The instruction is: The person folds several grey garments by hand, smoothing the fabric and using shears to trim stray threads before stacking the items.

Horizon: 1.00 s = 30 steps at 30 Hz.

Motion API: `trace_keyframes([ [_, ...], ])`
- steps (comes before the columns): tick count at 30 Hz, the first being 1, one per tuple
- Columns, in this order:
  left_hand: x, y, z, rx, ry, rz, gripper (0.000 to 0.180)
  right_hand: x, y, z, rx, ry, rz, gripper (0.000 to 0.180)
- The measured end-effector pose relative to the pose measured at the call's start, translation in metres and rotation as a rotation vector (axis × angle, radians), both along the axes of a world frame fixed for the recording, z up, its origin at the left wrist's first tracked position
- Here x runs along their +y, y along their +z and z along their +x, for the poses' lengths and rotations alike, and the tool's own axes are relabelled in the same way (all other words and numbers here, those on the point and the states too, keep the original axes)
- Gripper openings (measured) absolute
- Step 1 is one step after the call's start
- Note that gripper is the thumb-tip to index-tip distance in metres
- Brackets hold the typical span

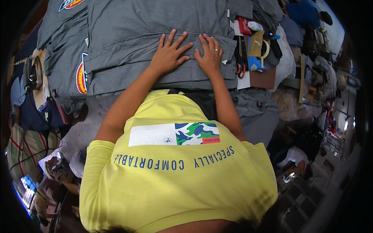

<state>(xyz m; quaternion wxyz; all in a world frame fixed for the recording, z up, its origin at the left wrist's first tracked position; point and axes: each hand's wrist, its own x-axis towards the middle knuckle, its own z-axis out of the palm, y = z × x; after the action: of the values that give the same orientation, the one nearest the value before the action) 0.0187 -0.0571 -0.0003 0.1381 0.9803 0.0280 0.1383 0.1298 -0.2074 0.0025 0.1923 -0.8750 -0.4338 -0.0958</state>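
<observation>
Both of my hands rest on a grey T-shirt (128,52) spread over the table in front of me. My left hand (169,54) lies flat with its fingers spread, on a fold that runs across the cloth. Just to its right, my right hand (210,54) presses on the same fold, fingers stretched out and a ring on one of them. Nothing is held in either hand. Small white tags show at the fabric's edges. To the left lie more grey T-shirts (64,50) with a red, yellow and blue printed patch (82,73).
Right of the cloth are black scissors (241,56) with red on the handles, a tape roll (265,49), a red box (244,25) and a brown board (262,77). Other people work at the lower left and right; one wears a white top (293,157).
</observation>
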Motion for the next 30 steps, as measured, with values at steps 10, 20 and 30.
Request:
trace_keyframes([
  [10, -0.001, 0.0, -0.001, 0.001, 0.019, -0.007, 0.056, 0.001, 0.006, -0.003, -0.027, 0.013, -0.013, 0.044],
  [20, 0.003, -0.005, -0.016, 0.028, 0.052, 0.063, 0.059, 0.001, 0.004, -0.004, -0.04, -0.004, -0.032, 0.044],
  [30, 0.014, -0.004, -0.037, 0.039, 0.148, 0.05, 0.063, 0.003, 0.005, -0.005, -0.03, -0.007, -0.074, 0.046],
])
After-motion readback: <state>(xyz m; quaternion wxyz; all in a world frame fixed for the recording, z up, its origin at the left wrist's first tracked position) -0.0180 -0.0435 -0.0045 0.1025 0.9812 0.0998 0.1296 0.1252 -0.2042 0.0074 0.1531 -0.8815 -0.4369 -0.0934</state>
